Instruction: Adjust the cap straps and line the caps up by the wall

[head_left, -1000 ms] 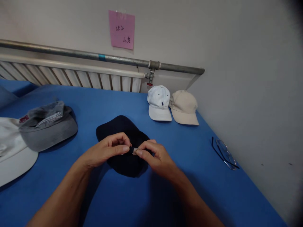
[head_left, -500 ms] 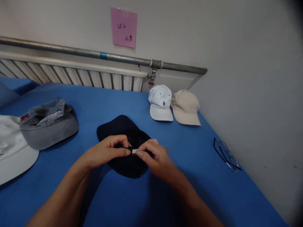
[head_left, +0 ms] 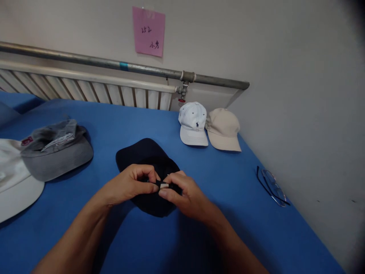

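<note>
A dark navy cap lies on the blue surface with its brim toward the upper left and its inner side partly showing. Across its opening runs a strap with a small pale metal buckle. My left hand pinches the dark strap just left of the buckle between thumb and forefinger. On the other side, my right hand is closed on the strap at the buckle, its thumb under the buckle's lower right edge. The fingertips of both hands nearly touch.
A grey cap overlaps a white cap at the left. Another white cap and a beige cap stand at the back right. Glasses lie near the right edge. Behind are a radiator and pipe.
My right fingers have shifted slightly left and now reach over the buckle's edge. The buckle sits slightly lower, and the navy cap's opening shows a little more.
</note>
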The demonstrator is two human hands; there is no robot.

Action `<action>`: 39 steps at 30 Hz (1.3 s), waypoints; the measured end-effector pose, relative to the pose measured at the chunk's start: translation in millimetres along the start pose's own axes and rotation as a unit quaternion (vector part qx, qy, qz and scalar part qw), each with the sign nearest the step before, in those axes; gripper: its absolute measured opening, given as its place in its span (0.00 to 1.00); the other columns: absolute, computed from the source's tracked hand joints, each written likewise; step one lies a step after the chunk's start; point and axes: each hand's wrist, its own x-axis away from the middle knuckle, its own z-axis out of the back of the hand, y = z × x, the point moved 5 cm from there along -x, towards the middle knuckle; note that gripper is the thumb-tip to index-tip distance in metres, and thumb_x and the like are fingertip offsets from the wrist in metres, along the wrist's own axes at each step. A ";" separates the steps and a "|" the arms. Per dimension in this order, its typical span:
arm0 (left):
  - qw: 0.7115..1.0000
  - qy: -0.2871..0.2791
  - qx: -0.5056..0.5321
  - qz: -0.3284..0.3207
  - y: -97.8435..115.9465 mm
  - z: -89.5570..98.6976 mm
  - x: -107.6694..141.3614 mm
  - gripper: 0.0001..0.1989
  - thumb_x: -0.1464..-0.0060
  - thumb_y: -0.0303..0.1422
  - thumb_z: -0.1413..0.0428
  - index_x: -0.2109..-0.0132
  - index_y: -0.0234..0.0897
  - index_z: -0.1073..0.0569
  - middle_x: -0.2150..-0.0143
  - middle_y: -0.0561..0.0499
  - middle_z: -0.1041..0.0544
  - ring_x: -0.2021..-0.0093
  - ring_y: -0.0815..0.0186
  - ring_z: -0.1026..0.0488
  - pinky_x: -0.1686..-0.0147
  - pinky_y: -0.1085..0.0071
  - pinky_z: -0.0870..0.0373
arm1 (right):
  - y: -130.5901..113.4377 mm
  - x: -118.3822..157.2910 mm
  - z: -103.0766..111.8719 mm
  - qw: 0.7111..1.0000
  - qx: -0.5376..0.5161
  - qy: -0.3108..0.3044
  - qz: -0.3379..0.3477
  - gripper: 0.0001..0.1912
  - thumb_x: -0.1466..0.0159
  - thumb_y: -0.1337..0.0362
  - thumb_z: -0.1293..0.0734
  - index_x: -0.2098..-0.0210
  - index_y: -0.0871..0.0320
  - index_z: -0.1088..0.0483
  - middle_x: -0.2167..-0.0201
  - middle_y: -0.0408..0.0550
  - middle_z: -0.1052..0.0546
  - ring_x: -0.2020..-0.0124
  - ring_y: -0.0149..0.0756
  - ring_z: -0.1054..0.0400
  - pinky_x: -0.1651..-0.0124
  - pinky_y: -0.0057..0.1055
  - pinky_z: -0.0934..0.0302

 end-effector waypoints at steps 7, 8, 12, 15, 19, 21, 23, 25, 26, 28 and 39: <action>1.000 -0.019 -0.013 -0.004 0.7 -1.2 2.3 0.06 0.51 0.27 0.38 0.73 0.35 0.28 0.64 0.55 0.25 0.65 0.70 0.31 0.65 0.74 0.37 | -1.7 -0.6 -0.3 1.000 -0.030 0.009 0.001 0.10 0.38 0.63 0.35 0.75 0.56 0.33 0.78 0.39 0.32 0.69 0.31 0.39 0.58 0.31 0.45; 1.000 -0.023 -0.014 -0.004 0.9 -1.7 2.5 0.06 0.51 0.27 0.39 0.73 0.35 0.28 0.65 0.55 0.25 0.65 0.71 0.31 0.66 0.74 0.37 | -0.9 -0.6 -0.8 0.999 -0.035 0.009 0.003 0.10 0.38 0.63 0.35 0.75 0.57 0.34 0.78 0.38 0.32 0.69 0.31 0.39 0.58 0.31 0.45; 0.999 -0.032 -0.013 0.000 0.9 -2.2 2.1 0.06 0.50 0.27 0.39 0.72 0.35 0.29 0.68 0.56 0.27 0.68 0.72 0.33 0.68 0.75 0.38 | 3.1 -0.7 -2.2 0.999 -0.049 0.001 -0.006 0.09 0.38 0.64 0.35 0.75 0.56 0.32 0.77 0.39 0.31 0.68 0.31 0.39 0.59 0.30 0.45; 0.999 -0.035 -0.014 0.016 -0.1 0.6 2.3 0.06 0.50 0.29 0.38 0.71 0.35 0.29 0.70 0.57 0.29 0.70 0.74 0.36 0.70 0.76 0.39 | 4.5 -1.5 -1.2 0.998 -0.056 -0.002 -0.024 0.11 0.37 0.62 0.35 0.76 0.56 0.32 0.78 0.39 0.32 0.69 0.31 0.39 0.61 0.29 0.46; 0.997 -0.065 0.026 0.026 1.0 5.6 4.9 0.08 0.50 0.30 0.37 0.64 0.37 0.29 0.70 0.58 0.30 0.71 0.74 0.37 0.71 0.78 0.40 | 5.1 -2.9 0.9 0.996 -0.073 0.000 -0.044 0.13 0.38 0.60 0.35 0.77 0.57 0.33 0.79 0.39 0.34 0.72 0.30 0.40 0.65 0.29 0.46; 0.994 -0.085 0.062 0.040 0.4 7.2 6.3 0.12 0.51 0.28 0.37 0.59 0.38 0.29 0.69 0.58 0.30 0.72 0.75 0.37 0.73 0.79 0.41 | 5.3 -3.3 2.8 0.996 -0.081 0.008 -0.040 0.12 0.38 0.60 0.35 0.76 0.57 0.32 0.79 0.39 0.33 0.72 0.30 0.40 0.65 0.29 0.45; 0.992 -0.077 0.081 0.056 -1.4 10.6 6.8 0.15 0.52 0.27 0.37 0.56 0.38 0.28 0.71 0.58 0.30 0.73 0.75 0.37 0.73 0.79 0.42 | 6.2 -3.0 5.7 0.996 -0.083 0.017 -0.032 0.10 0.38 0.60 0.35 0.74 0.56 0.29 0.78 0.40 0.30 0.71 0.31 0.38 0.63 0.30 0.44; 0.993 -0.051 0.080 0.070 -4.1 15.6 7.0 0.16 0.52 0.26 0.38 0.54 0.38 0.26 0.71 0.57 0.30 0.73 0.75 0.36 0.73 0.79 0.41 | 7.8 -1.9 10.1 0.996 -0.083 0.025 -0.025 0.07 0.39 0.62 0.35 0.69 0.55 0.26 0.74 0.41 0.27 0.68 0.32 0.36 0.61 0.31 0.43; 0.993 -0.042 0.078 0.072 -5.3 18.2 7.3 0.16 0.52 0.26 0.37 0.54 0.38 0.25 0.71 0.56 0.28 0.72 0.74 0.35 0.72 0.79 0.40 | 8.7 -0.9 12.9 0.995 -0.089 0.028 -0.024 0.06 0.40 0.63 0.34 0.66 0.54 0.25 0.72 0.42 0.25 0.67 0.33 0.35 0.60 0.32 0.42; 0.994 -0.033 0.081 0.065 -7.0 23.7 8.3 0.16 0.53 0.27 0.37 0.54 0.38 0.24 0.69 0.54 0.25 0.70 0.72 0.31 0.69 0.78 0.37 | 10.7 1.4 18.5 0.992 -0.121 0.025 -0.028 0.10 0.42 0.66 0.34 0.61 0.53 0.25 0.68 0.43 0.23 0.65 0.34 0.32 0.60 0.33 0.41; 0.985 -0.028 0.169 -0.022 -7.8 45.8 12.1 0.15 0.53 0.27 0.36 0.55 0.39 0.21 0.65 0.50 0.18 0.66 0.71 0.24 0.65 0.81 0.31 | 18.4 3.2 30.1 0.951 -0.307 0.033 -0.009 0.12 0.45 0.71 0.35 0.62 0.55 0.29 0.73 0.40 0.24 0.68 0.31 0.30 0.61 0.30 0.41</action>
